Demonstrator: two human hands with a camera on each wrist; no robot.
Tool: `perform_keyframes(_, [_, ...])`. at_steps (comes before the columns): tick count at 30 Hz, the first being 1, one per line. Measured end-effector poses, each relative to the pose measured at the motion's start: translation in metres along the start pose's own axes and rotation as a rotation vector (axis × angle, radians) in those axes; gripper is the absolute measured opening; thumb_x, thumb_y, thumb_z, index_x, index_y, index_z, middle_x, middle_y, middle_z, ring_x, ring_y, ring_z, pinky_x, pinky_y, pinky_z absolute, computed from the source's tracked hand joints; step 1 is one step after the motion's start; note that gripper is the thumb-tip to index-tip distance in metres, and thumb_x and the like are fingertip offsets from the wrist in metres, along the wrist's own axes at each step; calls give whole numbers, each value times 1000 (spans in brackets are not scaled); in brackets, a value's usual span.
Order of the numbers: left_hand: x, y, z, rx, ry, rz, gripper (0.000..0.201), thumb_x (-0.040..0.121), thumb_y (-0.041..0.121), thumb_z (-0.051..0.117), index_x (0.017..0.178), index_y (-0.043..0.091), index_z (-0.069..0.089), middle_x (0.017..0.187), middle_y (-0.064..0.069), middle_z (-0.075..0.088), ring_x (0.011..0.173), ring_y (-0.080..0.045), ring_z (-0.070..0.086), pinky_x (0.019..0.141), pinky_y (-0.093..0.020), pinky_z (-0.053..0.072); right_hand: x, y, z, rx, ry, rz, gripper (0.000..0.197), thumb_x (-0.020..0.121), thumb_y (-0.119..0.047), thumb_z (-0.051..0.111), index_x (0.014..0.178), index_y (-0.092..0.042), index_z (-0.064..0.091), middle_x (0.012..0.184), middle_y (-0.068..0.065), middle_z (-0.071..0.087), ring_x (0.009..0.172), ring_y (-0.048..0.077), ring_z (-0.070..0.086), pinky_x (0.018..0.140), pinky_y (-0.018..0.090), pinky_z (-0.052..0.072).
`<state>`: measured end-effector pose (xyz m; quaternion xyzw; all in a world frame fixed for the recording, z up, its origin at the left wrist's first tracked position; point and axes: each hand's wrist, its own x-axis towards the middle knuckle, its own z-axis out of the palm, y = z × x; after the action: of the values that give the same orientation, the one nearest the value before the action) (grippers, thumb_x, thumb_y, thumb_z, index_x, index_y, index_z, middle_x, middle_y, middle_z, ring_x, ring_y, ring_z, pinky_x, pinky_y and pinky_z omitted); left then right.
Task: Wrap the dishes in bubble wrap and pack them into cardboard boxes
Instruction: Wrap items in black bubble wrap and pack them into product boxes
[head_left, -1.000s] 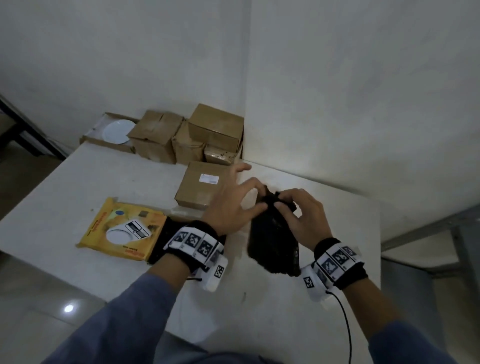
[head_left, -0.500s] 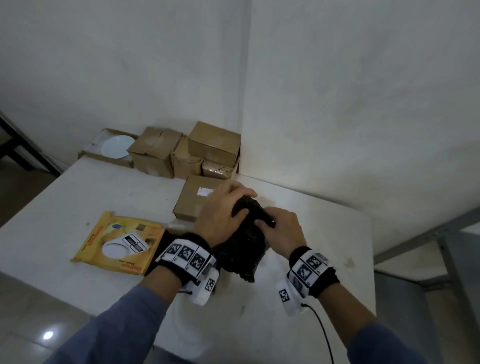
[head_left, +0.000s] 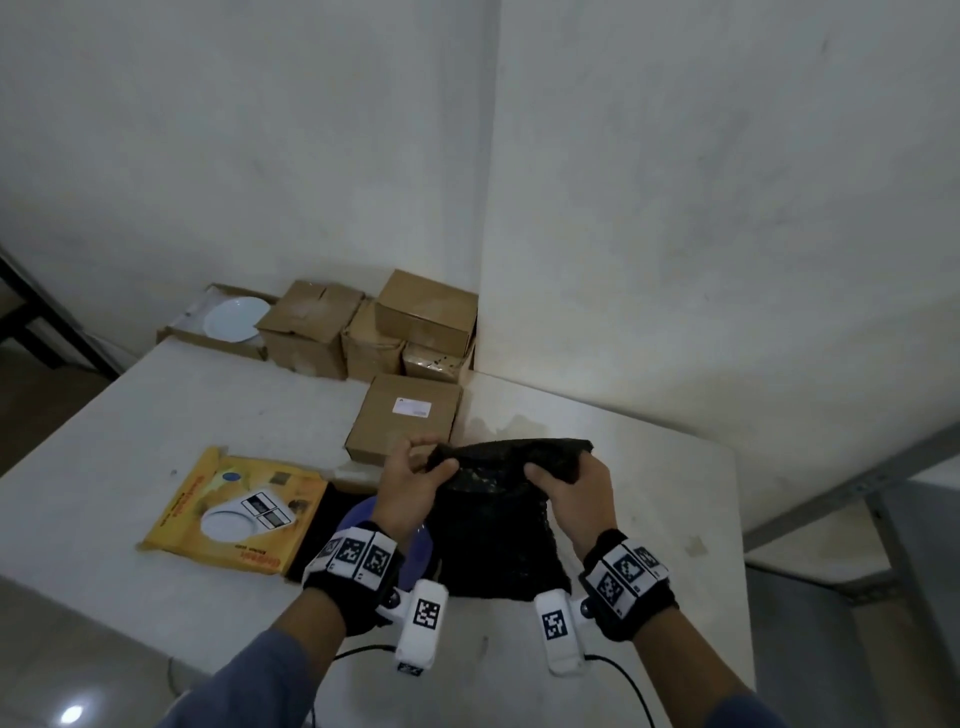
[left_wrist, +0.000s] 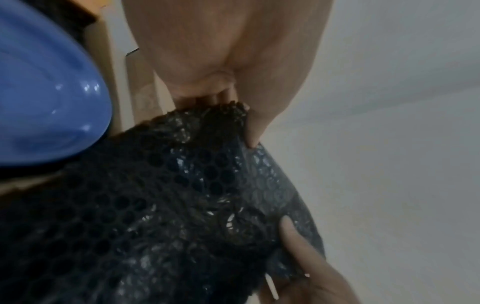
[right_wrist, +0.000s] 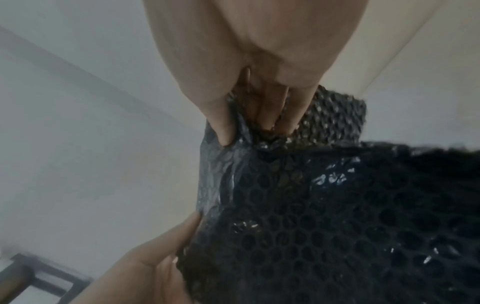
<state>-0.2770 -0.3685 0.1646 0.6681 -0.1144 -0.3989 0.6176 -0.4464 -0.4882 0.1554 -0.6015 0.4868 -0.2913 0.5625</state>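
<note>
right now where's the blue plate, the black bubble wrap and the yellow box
blue plate (left_wrist: 44, 98), left wrist view, glossy inner surface
black bubble wrap (head_left: 493, 525), head view, middle of the sheet
yellow box (head_left: 208, 488), head view, printed top face

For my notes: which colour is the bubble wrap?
Black bubble wrap, clearest in the right wrist view.

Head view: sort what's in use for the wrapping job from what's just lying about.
In use:
- black bubble wrap, pinched by left hand and right hand
- blue plate
- white plate in open box
- cardboard boxes

Lying about:
- yellow scale package
- table
</note>
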Motion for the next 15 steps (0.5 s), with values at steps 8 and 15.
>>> perform_keyframes(8, [-1,15,-4,-70,-61,201,19,93,0,59,109,8,62,91,-15,73,80,-20,70,68,-28,58,-5,-14,-21,304,8,-50,14,95,-3,58,97,-5,72,86,3,76,79,13,70,70,22,54])
perform_keyframes(15, [4,23,-3,-130,-40,93,25,97,4,51,109,17,69,97,-6,70,83,-16,68,77,-31,54,-4,-19,-27,250,-31,-111,20,99,0,48,100,-4,68,88,0,73,83,11,67,72,24,53])
